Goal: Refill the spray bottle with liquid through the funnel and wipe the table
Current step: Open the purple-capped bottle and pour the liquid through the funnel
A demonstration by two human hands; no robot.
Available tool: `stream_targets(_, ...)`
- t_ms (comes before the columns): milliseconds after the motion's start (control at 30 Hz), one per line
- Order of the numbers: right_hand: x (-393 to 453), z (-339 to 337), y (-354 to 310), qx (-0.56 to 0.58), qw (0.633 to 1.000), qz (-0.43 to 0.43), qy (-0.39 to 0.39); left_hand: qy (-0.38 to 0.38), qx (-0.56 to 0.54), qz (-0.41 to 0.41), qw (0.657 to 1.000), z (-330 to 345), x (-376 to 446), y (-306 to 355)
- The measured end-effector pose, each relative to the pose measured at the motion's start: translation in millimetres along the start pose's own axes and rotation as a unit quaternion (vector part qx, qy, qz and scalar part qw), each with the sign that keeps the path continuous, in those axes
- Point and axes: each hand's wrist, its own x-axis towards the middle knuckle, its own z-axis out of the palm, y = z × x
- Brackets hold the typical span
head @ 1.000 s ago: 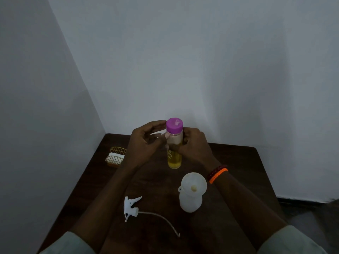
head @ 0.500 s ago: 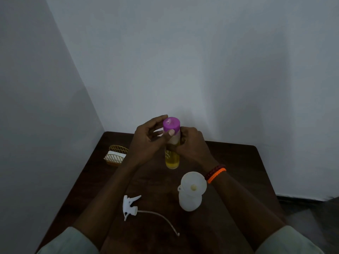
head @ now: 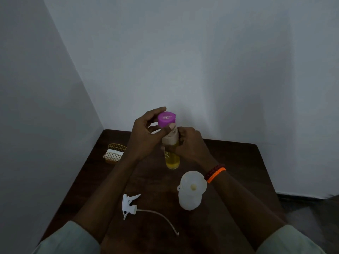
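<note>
A clear bottle (head: 172, 158) holding yellow liquid stands above the dark wooden table (head: 238, 162), topped by a purple cap (head: 166, 119). My right hand (head: 190, 143) grips the bottle's body. My left hand (head: 145, 136) has thumb and fingers closed around the purple cap. Nearer to me stands the white spray bottle (head: 189, 200) with a white funnel (head: 193, 181) set in its neck. The white spray trigger head (head: 129, 205) with its long dip tube (head: 161, 217) lies flat on the table to the left of it.
A gold wire basket (head: 114, 153) holding a white cloth sits at the table's far left, close to the left wall. Walls meet in a corner just behind the table. The floor shows beyond the table's right edge.
My left hand has risen from the bottle's shoulder and closed onto the purple cap. The bottle has stayed upright in my right hand.
</note>
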Motion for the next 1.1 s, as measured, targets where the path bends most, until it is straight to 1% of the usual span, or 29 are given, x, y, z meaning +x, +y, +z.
stream_targets(133,-1,-3,5,0.004,1.0,0.013,-0.005,0.045,-0.014,0.011,0.999,-7,0,-15)
stream_targets(200,-2,-4,9,0.004,1.0,0.02,0.0,0.069,0.005,0.012,0.998,-14,-8,-32)
stream_targets(267,-4,-6,14,0.007,0.999,0.034,0.007,0.078,0.034,-0.014,0.996,-22,-22,-56)
stream_targets(333,-4,-7,18,0.003,0.999,0.04,0.009,0.07,0.064,-0.051,0.994,-28,-38,-82)
stream_targets(433,-5,-10,23,-0.006,0.999,0.051,0.008,0.015,0.163,-0.122,0.979,-26,-62,-121)
stream_targets(567,-7,-9,30,-0.01,0.998,0.062,0.013,-0.09,0.274,-0.233,0.929,-14,-92,-166)
stream_targets(700,-6,-10,36,-0.016,0.998,0.064,0.021,-0.148,0.367,-0.234,0.888,-2,-112,-196)
stream_targets(767,-6,-11,38,-0.019,0.998,0.063,0.022,-0.165,0.394,-0.242,0.871,1,-117,-204)
stream_targets(933,-6,-19,43,-0.03,0.997,0.056,0.037,-0.197,0.398,-0.259,0.858,0,-118,-211)
stream_targets(1033,-7,-25,44,-0.023,0.997,0.053,0.053,-0.223,0.405,-0.273,0.843,-1,-116,-208)
stream_targets(1100,-8,-32,44,-0.02,0.996,0.055,0.063,-0.231,0.411,-0.268,0.84,1,-115,-204)
